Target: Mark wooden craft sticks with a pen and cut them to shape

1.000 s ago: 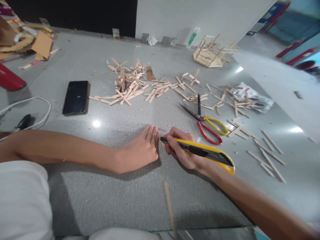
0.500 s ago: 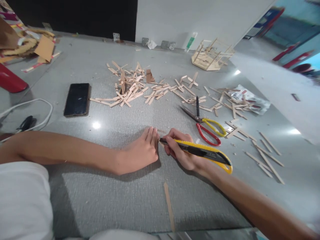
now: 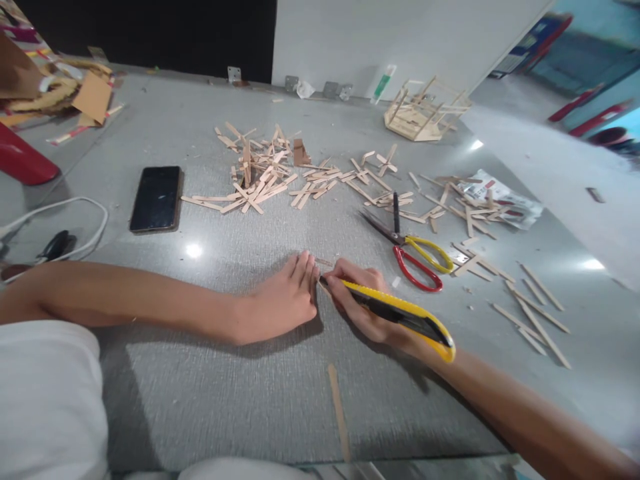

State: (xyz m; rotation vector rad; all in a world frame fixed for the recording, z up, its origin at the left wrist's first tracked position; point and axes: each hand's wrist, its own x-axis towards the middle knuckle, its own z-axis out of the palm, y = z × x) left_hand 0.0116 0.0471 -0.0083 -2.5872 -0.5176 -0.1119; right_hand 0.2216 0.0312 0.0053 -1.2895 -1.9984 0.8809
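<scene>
My right hand [image 3: 363, 297] grips a yellow and black utility knife [image 3: 400, 310], its tip end pointing left at the fingertips of my left hand [image 3: 293, 293]. The fingers of my left hand are pressed together and bent down onto the table, holding a small wooden stick [image 3: 325, 287] that is mostly hidden. The tip of the knife meets this stick between both hands. A thin wood sliver [image 3: 324, 262] lies just beyond the fingertips. Closer to my body, a single flat wooden stick [image 3: 338, 410] lies on the grey table [image 3: 225, 400].
Scissors [image 3: 400, 241] with red and yellow handles lie open right of my hands. Behind are piled wooden sticks [image 3: 260, 177], with more sticks [image 3: 533, 313] at right. A phone [image 3: 157, 199] lies left, and a stick-built frame [image 3: 425, 113] stands at the back right.
The knife's rear end has swung down and slightly left as my right hand tilts it, while its tip stays at the stick. My left hand has hardly moved.
</scene>
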